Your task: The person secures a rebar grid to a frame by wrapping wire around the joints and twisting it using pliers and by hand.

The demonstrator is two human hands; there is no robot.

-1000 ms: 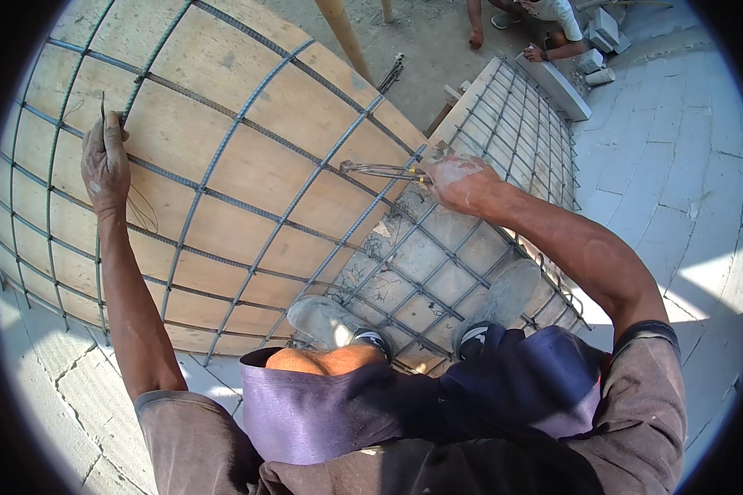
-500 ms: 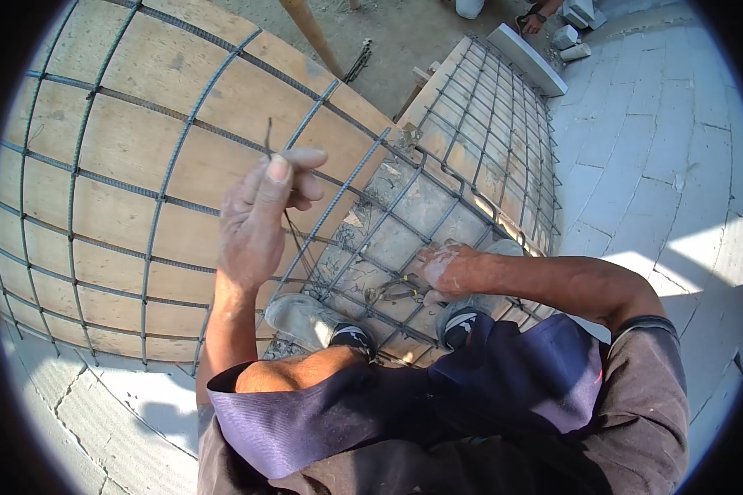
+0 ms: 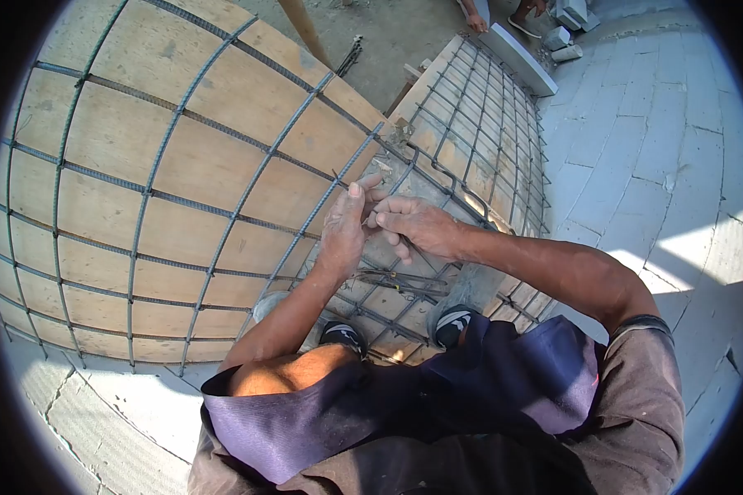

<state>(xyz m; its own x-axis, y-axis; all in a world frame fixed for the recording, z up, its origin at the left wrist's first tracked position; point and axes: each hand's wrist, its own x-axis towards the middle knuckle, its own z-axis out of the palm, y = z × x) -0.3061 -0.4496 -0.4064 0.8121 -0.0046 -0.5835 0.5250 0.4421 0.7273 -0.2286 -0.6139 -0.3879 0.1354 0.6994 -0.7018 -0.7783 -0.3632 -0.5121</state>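
Observation:
Both hands meet above the steel rebar grid [image 3: 236, 216], near the edge of the plywood sheet [image 3: 215, 157]. My left hand [image 3: 348, 224] pinches thin tie wire [image 3: 337, 176], whose dark end sticks up past the fingertips. Close against it, my right hand [image 3: 417, 227] has its thumb and forefinger pressed together; what they hold is too small to make out. The pliers [image 3: 400, 282] with yellow marks lie on the lower grid, below my right hand, untouched.
Another rebar grid [image 3: 483, 124] stretches to the upper right beside a pale block [image 3: 520, 62]. Part of another person, a hand [image 3: 476, 22], shows at the top. Pale block paving [image 3: 619, 157] lies at right. My shoes [image 3: 451, 327] stand among the lower bars.
My left hand has moved right from the plywood grid with the wire. My right hand has let go of the pliers on the lower grid and come up to my left hand.

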